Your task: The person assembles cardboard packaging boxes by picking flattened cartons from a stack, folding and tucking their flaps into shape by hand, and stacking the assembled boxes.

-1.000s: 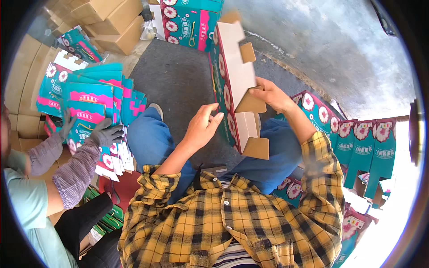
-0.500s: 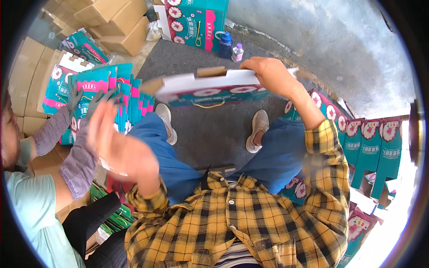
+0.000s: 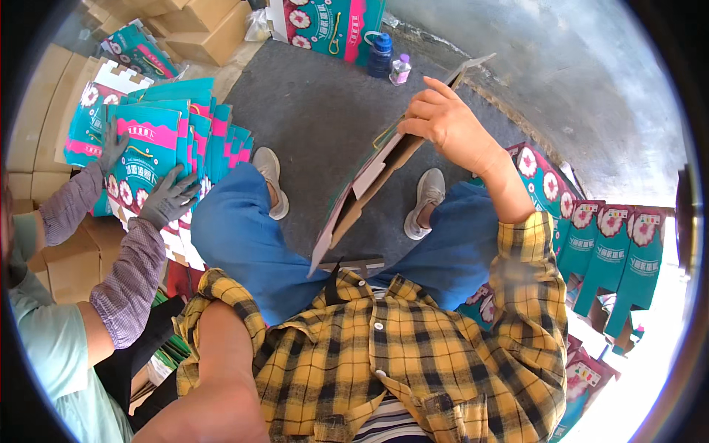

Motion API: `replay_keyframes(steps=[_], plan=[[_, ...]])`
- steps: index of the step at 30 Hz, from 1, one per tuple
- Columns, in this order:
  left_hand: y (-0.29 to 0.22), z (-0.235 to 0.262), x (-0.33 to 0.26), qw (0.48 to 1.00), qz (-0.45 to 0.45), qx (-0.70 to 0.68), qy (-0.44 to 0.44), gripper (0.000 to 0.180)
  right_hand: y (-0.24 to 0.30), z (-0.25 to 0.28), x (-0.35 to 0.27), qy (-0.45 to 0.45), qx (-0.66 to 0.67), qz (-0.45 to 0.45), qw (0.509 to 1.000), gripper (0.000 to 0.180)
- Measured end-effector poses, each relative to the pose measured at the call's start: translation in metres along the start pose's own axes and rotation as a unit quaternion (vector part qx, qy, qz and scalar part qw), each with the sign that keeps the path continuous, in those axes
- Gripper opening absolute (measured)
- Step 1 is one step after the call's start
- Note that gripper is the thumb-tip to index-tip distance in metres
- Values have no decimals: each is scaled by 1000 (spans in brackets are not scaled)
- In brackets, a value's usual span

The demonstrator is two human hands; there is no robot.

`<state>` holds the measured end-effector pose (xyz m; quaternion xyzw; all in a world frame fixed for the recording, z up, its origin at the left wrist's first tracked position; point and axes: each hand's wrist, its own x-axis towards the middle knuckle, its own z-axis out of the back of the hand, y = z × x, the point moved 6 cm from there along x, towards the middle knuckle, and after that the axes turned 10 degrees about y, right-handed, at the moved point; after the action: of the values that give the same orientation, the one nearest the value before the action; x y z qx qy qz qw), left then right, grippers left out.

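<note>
My right hand grips the upper edge of a flattened cardboard gift box, thumb and fingers closed on it. The box hangs edge-on and slanted over the floor between my knees, its brown inside and white flap showing, with a little of the printed outer face. My left hand is down at the lower edge of the picture, close to my body; its fingers are out of sight. Left of my knees, a co-worker's grey-gloved hands rest on a leaning stack of teal and pink printed boxes.
Brown cartons are piled at the back left. Another printed box, a blue bottle and a small clear bottle stand near the wall. Teal boxes line the right side.
My right hand has swung the box from roughly level to a steep slant. My left hand has dropped from beside the stack to the lower edge. The co-worker's right hand has moved nearer.
</note>
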<state>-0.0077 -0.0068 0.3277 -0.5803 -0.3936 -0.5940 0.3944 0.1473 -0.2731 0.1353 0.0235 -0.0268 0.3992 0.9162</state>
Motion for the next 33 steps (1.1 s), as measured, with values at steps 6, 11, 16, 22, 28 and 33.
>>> replay_keyframes(steps=[6,11,16,22,28,33], plan=[[4,40,-73,944,-82,217,-235,29,7,-15,17,-30,26,37,999,18],[116,-3,-272,665,630,128,381,60,9,-24,22,-39,34,71,996,17],[115,-12,-301,565,693,114,433,52,0,-26,24,-28,25,33,999,18],[84,155,-232,676,601,424,-43,40,-10,-25,17,2,20,1,1000,26],[31,382,-375,367,684,621,110,111,-4,-28,33,-15,49,23,998,29],[51,320,-384,333,714,588,184,120,-9,-17,18,7,29,-13,999,30]])
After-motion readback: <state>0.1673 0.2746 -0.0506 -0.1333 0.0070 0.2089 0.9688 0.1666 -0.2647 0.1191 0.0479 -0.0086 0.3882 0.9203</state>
